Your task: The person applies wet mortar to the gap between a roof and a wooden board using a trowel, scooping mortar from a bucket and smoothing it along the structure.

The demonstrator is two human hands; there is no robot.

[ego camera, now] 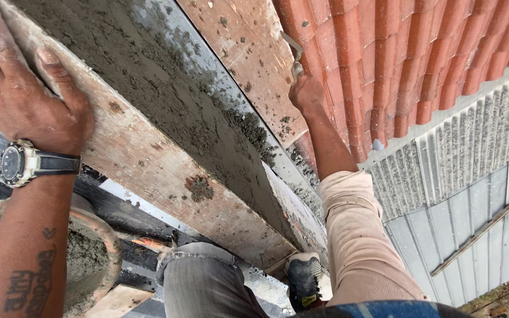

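Fingers of the right hand (306, 89) are closed round the handle of a trowel (294, 52), whose blade reaches up over the outer board (248, 56) toward the red roof tiles (407, 53). The left hand (22, 97) holds nothing: it lies open and flat on the near board (148, 165), thumb pointing up along the wood, a watch (22, 163) on the wrist.

Between the 2 boards runs a strip of wet grey mortar (148, 76), the thing being worked. Most of its top looks level and smoothed, so the filling seems largely done; the edge nearer the trowel is crumbly, with loose lumps spilling onto the outer board, and that part appears left to finish and clean.

Lower left, a round tub (104, 247) has mortar in it. Below are the person's knee in grey jeans, a shoe (303, 281), and corrugated sheeting (472, 194) far beneath.
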